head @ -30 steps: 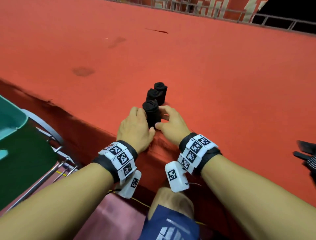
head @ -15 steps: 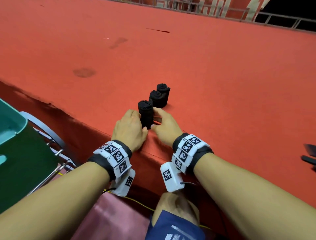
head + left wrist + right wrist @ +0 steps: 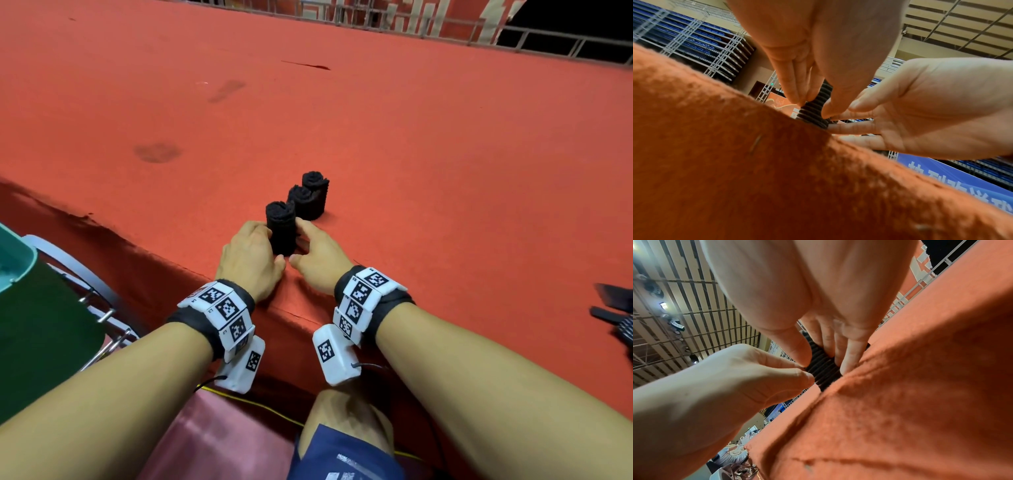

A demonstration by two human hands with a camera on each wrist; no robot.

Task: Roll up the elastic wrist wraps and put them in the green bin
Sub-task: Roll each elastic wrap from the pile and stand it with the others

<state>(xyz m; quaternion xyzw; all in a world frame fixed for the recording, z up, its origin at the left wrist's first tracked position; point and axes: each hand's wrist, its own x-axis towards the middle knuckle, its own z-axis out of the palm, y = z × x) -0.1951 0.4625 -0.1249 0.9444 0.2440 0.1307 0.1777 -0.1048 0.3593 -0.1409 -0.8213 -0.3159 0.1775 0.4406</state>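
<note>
Three black rolled wrist wraps stand upright in a row on the red carpeted platform (image 3: 411,171). My two hands hold the nearest roll (image 3: 281,226) near the platform's front edge. My left hand (image 3: 269,248) pinches its left side between thumb and fingers, as the left wrist view shows on the ribbed roll (image 3: 813,112). My right hand (image 3: 299,245) pinches its right side, thumb in front and fingers behind, on the roll (image 3: 823,369). The other two rolls (image 3: 301,204) (image 3: 317,192) stand just behind. The green bin (image 3: 13,270) is at the far left, below the platform.
Loose dark wraps (image 3: 616,315) lie at the right edge of the platform. A metal frame (image 3: 102,308) sits between the bin and the platform's front edge (image 3: 205,274). My knee (image 3: 346,421) is below. A railing (image 3: 548,41) runs along the far side.
The nearest roll has shifted a little left, away from the other two. Both hands have stayed around it.
</note>
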